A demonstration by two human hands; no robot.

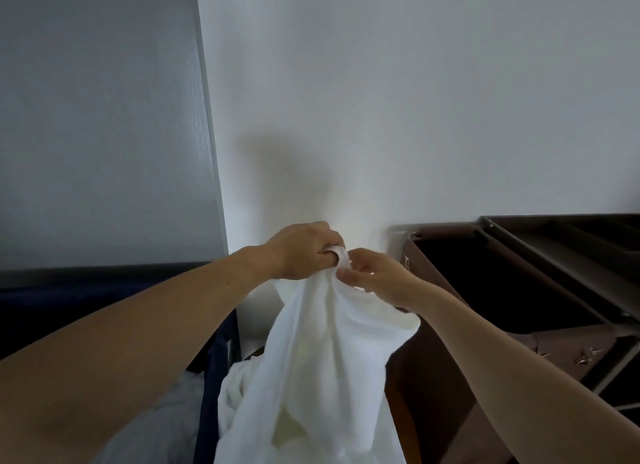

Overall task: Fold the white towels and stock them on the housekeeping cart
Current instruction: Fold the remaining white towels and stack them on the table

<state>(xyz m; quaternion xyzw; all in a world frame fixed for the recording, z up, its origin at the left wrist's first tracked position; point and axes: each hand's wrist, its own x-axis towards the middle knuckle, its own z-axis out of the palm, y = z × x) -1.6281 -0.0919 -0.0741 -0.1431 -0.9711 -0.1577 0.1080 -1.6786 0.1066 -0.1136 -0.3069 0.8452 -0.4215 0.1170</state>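
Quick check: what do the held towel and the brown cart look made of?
White towel: soft matte cloth, probably cotton terry; it hangs in limp folds. Brown cart: dark matte panels, maybe fabric or vinyl, on grey metal-looking rails; unsure.

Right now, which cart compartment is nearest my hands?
The deep, dark bin with brown sides, just beside your right hand; the shallow divided tray lies farther right.
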